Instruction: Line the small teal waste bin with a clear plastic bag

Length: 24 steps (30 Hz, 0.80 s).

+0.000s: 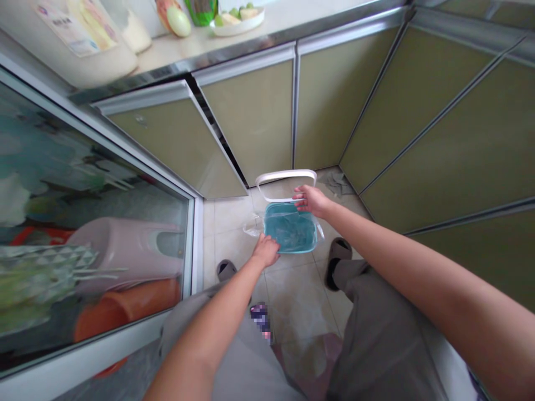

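A teal trash bin (291, 231) stands on the floor between my feet, with a clear plastic bag (252, 228) lining it and spilling over its sides. Raised behind the bin is a white rim frame (286, 175). My left hand (266, 250) is at the bin's near left corner, its fingers closed over the edge and the bag there; the fingertips are partly hidden. Over the far right corner is my right hand (311, 201), fingers apart and stretched to the left, overlapping the frame's lower bar. Whether they touch the frame I cannot tell.
Cabinet doors (251, 111) close off the far side and the right; one at left (175, 139) stands slightly ajar. A glass door (125, 223) borders the left. Grey slippers (336, 262) flank the bin. The counter holds a plate (238, 27) and a large jug (83, 44).
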Motion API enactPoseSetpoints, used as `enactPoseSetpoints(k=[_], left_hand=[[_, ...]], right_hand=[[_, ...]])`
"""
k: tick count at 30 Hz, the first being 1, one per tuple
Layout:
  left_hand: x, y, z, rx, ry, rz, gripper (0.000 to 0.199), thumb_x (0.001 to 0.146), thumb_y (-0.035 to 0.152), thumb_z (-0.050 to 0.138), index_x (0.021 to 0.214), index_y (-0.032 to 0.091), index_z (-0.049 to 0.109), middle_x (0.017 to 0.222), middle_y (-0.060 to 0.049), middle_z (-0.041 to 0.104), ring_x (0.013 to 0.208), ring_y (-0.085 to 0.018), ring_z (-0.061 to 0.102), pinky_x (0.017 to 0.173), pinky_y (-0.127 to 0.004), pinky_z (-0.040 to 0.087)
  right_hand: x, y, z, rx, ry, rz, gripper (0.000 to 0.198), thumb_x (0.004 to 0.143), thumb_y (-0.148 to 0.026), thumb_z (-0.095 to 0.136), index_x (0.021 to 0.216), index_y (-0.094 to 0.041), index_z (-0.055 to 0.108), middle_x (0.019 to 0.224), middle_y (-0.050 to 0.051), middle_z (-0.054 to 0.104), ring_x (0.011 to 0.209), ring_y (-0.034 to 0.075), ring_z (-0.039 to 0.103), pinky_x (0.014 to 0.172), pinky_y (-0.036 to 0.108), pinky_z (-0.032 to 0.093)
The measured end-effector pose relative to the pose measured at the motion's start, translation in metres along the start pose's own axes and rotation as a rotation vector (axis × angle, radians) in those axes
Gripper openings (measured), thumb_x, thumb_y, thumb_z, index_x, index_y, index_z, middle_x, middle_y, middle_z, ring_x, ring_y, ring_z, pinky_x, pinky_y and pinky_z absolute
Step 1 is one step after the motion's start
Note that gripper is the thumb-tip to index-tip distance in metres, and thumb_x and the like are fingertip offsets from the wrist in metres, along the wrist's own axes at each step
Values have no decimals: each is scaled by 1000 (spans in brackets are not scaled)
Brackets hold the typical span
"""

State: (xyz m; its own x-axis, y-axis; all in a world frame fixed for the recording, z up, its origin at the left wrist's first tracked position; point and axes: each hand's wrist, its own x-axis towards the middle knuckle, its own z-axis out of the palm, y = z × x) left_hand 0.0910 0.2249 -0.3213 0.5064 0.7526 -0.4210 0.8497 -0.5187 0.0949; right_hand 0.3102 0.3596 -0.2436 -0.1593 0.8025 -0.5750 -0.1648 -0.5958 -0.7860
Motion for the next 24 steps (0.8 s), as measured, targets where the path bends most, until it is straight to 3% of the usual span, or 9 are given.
enactPoseSetpoints(k=[14,24], left_hand=[[-8,0,-1,-27,36,-1,16,93,29,64,98,22,77,103,-11,74,110,-31,59,105,-51,35],[-14,-8,7,-104,100,1,17,94,22,61,99,24,76,104,-8,73,109,-28,59,102,-48,34]], right_hand=[[4,-11,0,-30,4,-1,21,97,-37,47,108,-21,53,85,3,67,60,14,62,58,26,52],[-6,-13,-10,-70,62,-28,18,94,-29,53,107,-17,59,82,4,67,57,13,62,53,25,51]])
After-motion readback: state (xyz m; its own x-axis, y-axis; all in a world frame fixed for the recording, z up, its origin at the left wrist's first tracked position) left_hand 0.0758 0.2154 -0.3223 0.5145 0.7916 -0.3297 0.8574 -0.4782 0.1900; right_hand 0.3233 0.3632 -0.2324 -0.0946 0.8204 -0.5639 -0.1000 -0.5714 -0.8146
